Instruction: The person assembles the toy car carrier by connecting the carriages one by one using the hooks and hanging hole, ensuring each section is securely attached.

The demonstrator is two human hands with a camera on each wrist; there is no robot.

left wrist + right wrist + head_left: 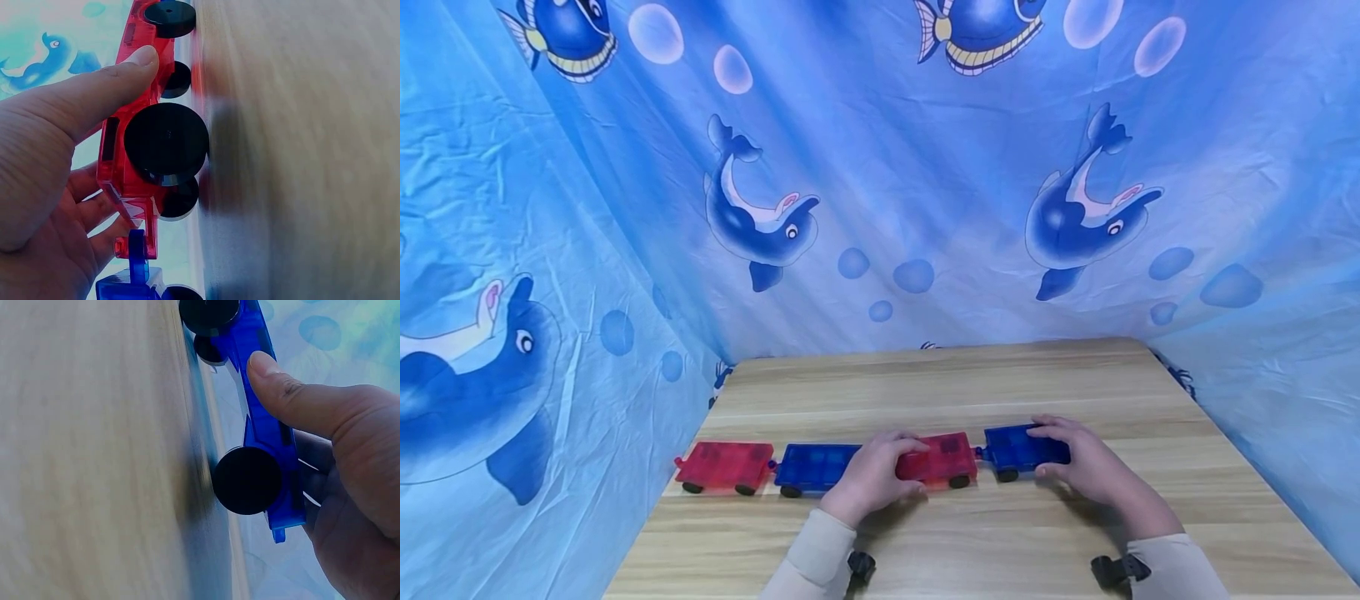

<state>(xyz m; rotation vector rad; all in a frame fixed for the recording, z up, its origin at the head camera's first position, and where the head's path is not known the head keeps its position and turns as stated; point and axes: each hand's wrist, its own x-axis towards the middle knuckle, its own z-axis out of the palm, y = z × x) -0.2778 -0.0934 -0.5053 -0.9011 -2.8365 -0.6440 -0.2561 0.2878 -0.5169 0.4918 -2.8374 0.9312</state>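
Four translucent toy train cars with black wheels form a row across the wooden table. My left hand grips the red car third from the left; in the left wrist view its thumb presses the near side of that red car, whose end hitch meets a blue hitch. My right hand holds the blue car at the right end, its thumb on the near side and fingers behind. A small hitch links these two held cars. Left of my left hand sit another blue car and a red car.
The light wooden table carries the whole row. A blue cloth printed with dolphins and fish hangs behind the table and along both sides. Black straps with small devices are on both wrists.
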